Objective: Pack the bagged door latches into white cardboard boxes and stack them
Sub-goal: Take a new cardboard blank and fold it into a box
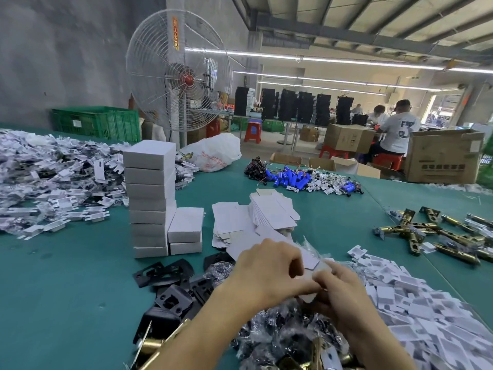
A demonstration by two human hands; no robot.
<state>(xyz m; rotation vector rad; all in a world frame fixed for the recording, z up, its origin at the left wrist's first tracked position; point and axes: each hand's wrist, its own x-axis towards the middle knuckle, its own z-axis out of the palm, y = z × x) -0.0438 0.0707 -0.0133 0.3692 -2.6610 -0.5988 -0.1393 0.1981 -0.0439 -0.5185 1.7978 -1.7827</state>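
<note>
- My left grip (266, 273) and right grip (344, 297) met right of the stack (150, 198) and nearer me. The fingers of both were curled, pinching one white box (310, 263) between them.
- My fingers hid most of the box. Only a flap end showed between the grips, with crumpled clear film just behind it. I could not tell whether a latch was already inside.
- I judged the step in hand to be closing this box; stacking had not yet come.
- The bagged latches (280, 335) lay heaped on the counter (66, 289), right of the stack and nearest me, under my wrists.
- Flat cartons (272, 212) lay right of the stack, beyond my grips.
- A short pile (185, 231) of two boxes stood touching the stack's right side.
- The next move, as I judged it, called for tucking the flap fully shut while one grip kept the box steady. After that I would carry it left toward the stack and set it square on the short pile.
- The stack's boxes sat slightly uneven, so I reckoned a careless nudge could shift them.
</note>
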